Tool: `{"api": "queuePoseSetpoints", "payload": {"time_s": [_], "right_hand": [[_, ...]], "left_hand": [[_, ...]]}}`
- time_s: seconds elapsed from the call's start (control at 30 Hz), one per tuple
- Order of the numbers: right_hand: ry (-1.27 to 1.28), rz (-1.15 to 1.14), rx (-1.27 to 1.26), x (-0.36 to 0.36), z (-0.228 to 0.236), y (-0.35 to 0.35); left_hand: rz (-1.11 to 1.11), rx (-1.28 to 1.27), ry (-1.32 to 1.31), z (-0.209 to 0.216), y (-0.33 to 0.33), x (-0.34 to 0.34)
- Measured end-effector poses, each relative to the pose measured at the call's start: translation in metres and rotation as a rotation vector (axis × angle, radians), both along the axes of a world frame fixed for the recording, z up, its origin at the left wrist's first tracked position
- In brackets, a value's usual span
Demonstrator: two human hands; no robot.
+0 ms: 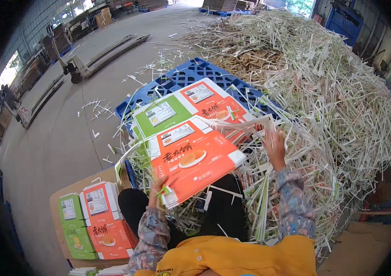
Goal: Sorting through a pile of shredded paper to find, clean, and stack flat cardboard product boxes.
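In front of my body, a small stack of flat orange-red carton blanks (195, 158) lies tilted over my knees, printed with a plate of round cakes. My left hand (157, 189) grips its near left corner, beside a few green scraps. On the right, my right hand (276, 148) is closed around a bunch of pale paper trim strips (263, 126) that runs along the blanks' far right side. Beyond lie more printed sheets, one green (164, 114) and one red (211, 102), on a blue plastic pallet (177, 76).
At lower left, finished-looking stacks of green blanks (77, 230) and red blanks (108, 225) sit on a cardboard sheet (57, 209). A big heap of paper strips (333, 115) fills the right side. Pallet jacks (82, 69) stand on the concrete floor (62, 147) at far left.
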State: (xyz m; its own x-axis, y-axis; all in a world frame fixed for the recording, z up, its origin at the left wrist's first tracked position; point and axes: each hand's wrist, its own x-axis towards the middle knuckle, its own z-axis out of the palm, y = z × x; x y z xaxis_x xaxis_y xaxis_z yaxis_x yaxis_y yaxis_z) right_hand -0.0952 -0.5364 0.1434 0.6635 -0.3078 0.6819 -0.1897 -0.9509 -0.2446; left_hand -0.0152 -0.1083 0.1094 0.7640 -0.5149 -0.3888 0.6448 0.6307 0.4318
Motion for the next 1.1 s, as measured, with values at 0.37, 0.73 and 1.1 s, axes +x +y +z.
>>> {"api": "queuePoseSetpoints", "payload": {"time_s": [0.37,0.73,1.1], "right_hand": [[-0.220,0.579,2.402,-0.012,-0.043,0.182],[-0.277,0.215,1.955,-0.002,-0.062,0.201],[-0.314,0.255,1.851,-0.001,-0.055,0.204]], "left_hand": [[-0.043,0.439,-0.042,-0.053,-0.051,-0.026],[-0.245,0.144,0.030,-0.060,-0.027,-0.047],[-0.123,0.668,-0.101,-0.044,-0.015,-0.070]]}}
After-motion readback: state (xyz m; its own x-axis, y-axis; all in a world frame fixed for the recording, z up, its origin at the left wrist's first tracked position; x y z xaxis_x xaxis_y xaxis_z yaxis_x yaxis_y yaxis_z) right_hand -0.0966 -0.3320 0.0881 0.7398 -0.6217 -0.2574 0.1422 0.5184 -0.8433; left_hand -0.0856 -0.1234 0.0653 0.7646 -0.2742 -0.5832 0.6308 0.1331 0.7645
